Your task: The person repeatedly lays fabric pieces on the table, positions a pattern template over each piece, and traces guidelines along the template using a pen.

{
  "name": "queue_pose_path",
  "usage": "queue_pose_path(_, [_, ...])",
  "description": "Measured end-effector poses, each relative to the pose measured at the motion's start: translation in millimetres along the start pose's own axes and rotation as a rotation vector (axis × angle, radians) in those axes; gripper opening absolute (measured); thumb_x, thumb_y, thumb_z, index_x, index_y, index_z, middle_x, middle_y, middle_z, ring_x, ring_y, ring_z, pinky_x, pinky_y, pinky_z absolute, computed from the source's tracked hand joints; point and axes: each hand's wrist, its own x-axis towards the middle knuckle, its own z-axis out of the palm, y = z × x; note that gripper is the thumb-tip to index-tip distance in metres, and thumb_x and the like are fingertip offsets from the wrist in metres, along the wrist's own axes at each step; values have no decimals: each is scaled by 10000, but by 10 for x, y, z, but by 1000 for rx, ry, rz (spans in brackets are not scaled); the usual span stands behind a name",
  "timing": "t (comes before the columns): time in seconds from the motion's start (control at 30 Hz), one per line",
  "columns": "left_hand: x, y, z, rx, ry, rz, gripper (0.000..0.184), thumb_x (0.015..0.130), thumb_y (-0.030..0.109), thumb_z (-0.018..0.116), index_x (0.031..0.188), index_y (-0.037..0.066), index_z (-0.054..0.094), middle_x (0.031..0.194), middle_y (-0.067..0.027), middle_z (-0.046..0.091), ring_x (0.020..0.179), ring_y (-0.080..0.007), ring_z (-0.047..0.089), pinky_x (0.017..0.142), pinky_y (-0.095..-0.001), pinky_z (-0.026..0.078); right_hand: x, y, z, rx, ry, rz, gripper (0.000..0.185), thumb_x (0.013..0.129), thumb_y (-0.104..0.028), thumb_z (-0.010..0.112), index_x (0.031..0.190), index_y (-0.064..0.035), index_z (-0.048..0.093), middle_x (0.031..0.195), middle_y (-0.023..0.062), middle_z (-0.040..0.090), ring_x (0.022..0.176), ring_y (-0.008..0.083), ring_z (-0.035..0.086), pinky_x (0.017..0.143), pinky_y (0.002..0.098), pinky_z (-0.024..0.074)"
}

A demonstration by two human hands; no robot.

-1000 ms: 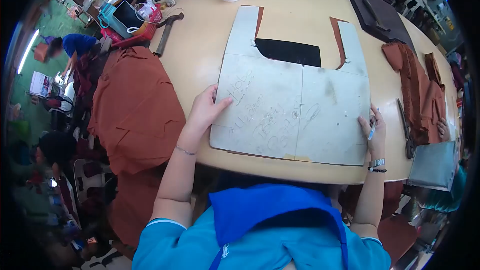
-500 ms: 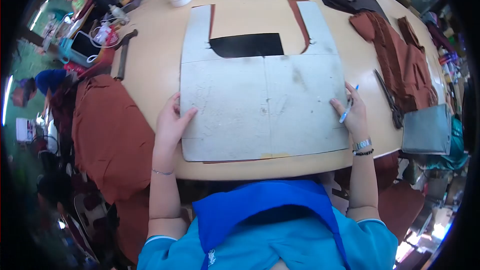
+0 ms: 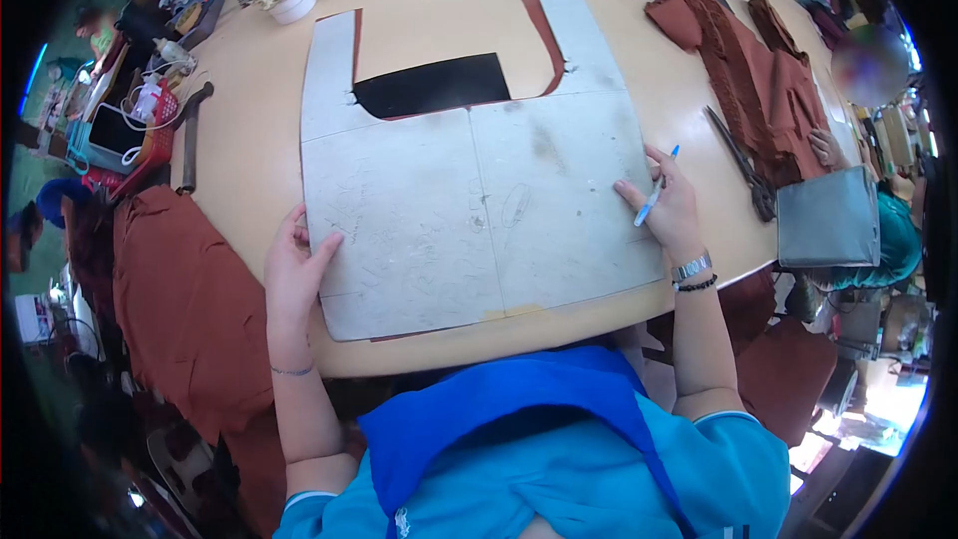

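A large grey bag-shaped pattern template (image 3: 419,210) with a U-shaped cut-out lies on the table, brown leather (image 3: 544,30) showing from under its edges. My left hand (image 3: 299,262) grips the template's left edge, thumb on top and fingers at the side. At the right edge, my right hand (image 3: 667,202) has its thumb on the template. A blue-and-white pen (image 3: 656,188) is held between that hand's fingers. Behind the template's cut-out, a black flat piece (image 3: 439,85) shows.
Scissors (image 3: 743,165) and folded brown leather (image 3: 743,80) lie to the right, near a grey box-like block (image 3: 828,218) and another person's hand (image 3: 824,148). On the left are a hammer (image 3: 192,137), a red basket (image 3: 155,140) and draped brown leather (image 3: 185,289). A flower pot (image 3: 289,2) stands behind.
The view has turned, so the template and both hands sit further left and slightly tilted. Another person's hand now shows on the leather at right. My grip looks the same.
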Motion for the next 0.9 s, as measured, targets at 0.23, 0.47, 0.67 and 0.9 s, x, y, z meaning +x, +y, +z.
queue_pose_path(0.23, [89,-214,18,-34,-6,5,637,811,144,776,1354,-23,487,858,-29,544,701,-87,543,619,-232,469,128,193,79,21,36,-53,690,712,-270,863,1277,1,575,1053,174,678,957,233,646,857,328,510])
queue_pose_path(0.47, [163,-181,-14,198,-35,-38,632,813,188,775,1352,-11,511,799,-10,525,662,-87,519,605,-243,457,113,-38,-80,-161,-57,53,554,758,-240,823,1218,-16,612,945,142,679,855,223,652,786,313,521])
queue_pose_path(0.67, [159,-88,-65,197,-73,-74,664,820,211,772,1368,-36,490,790,-10,522,673,-83,514,643,-236,448,225,515,-85,258,-40,43,410,791,-143,785,1156,-18,646,802,39,660,758,113,624,720,284,526])
queue_pose_path(0.9, [151,-100,-72,246,-52,-33,630,834,177,765,1360,-42,496,769,-6,526,667,-75,510,633,-220,432,215,540,-61,244,-38,-44,380,801,-84,778,1135,27,635,806,-10,628,723,55,577,687,221,498])
